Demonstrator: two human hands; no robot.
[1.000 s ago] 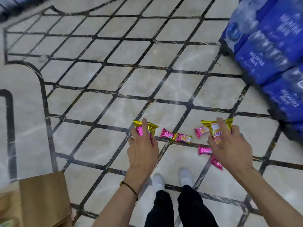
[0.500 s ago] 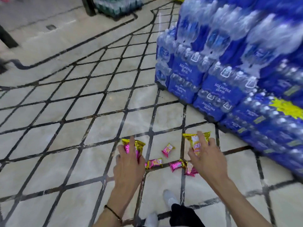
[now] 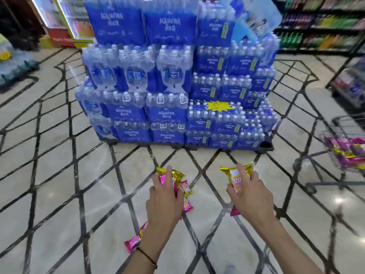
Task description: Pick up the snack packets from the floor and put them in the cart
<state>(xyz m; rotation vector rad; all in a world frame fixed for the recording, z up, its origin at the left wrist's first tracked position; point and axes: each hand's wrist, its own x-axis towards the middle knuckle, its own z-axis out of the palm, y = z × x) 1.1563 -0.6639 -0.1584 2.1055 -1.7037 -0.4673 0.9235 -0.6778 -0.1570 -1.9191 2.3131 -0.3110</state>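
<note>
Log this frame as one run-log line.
stage: pickup | left-hand grip: pink-and-gold snack packet | right-hand grip: gold-topped snack packet | floor: pink packet lying loose | cart: right side, packets inside

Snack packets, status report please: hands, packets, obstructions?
Left hand grips pink-and-gold packets; right hand grips a gold-ended packet. Small pink packets lie loose on floor. Cart at far right, holding packets; path looks unobstructed.
</note>
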